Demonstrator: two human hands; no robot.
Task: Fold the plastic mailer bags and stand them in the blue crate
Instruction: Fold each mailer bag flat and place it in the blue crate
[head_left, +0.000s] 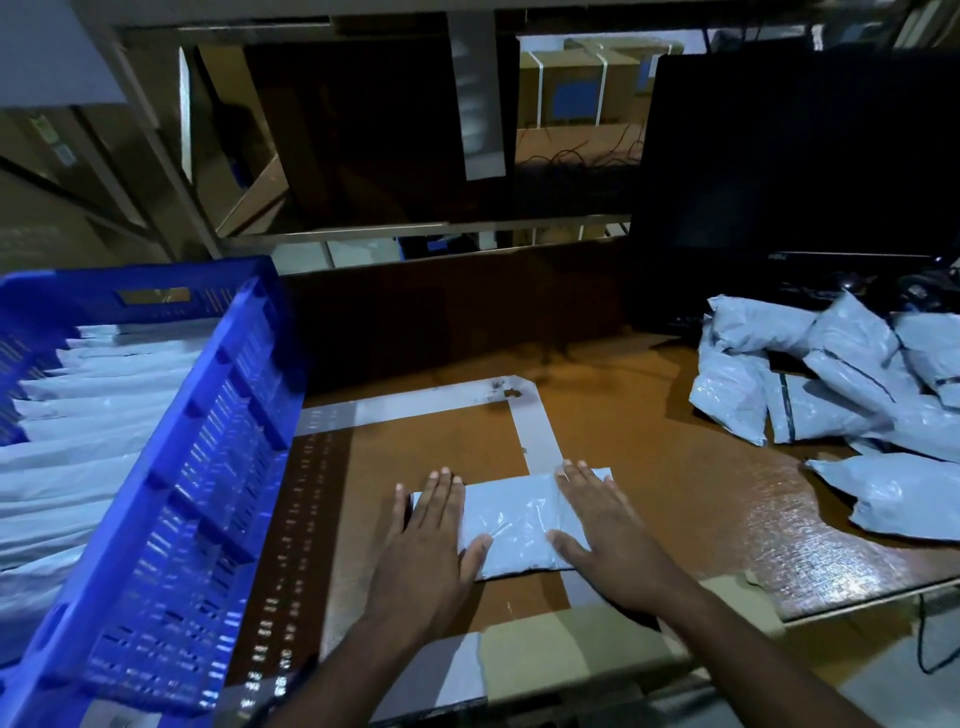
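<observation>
A folded grey mailer bag (519, 525) lies flat on the brown bench (675, 493), low in the view at about 6 o'clock from the bench's middle. It sits across the lower right part of a square outline of pale tape (415, 400) stuck to the bench top.

Both hands press down on it with straight, spread fingers, wide and flat, gripping nothing. The left hand (431, 540) covers the bag's 9 o'clock end, its thumb lying across the near edge. The right hand (597, 530) covers the 3 o'clock end, its thumb pointing inward toward the left thumb. A strip of shiny grey plastic shows between the 2 hands.

At 9 o'clock stands the blue crate (208, 467), its slotted wall just beside the tape outline. Inside it, a row of folded bags (93, 415) stands on edge, packed one against the next.

At 3 o'clock, well apart from the hands, a loose pile of unfolded mailer bags (841, 384) lies heaped on the bench. Behind that pile, at about 1 o'clock, stands a dark monitor (789, 156). Cardboard boxes (576, 88) on shelving show at 12 o'clock beyond the bench.
</observation>
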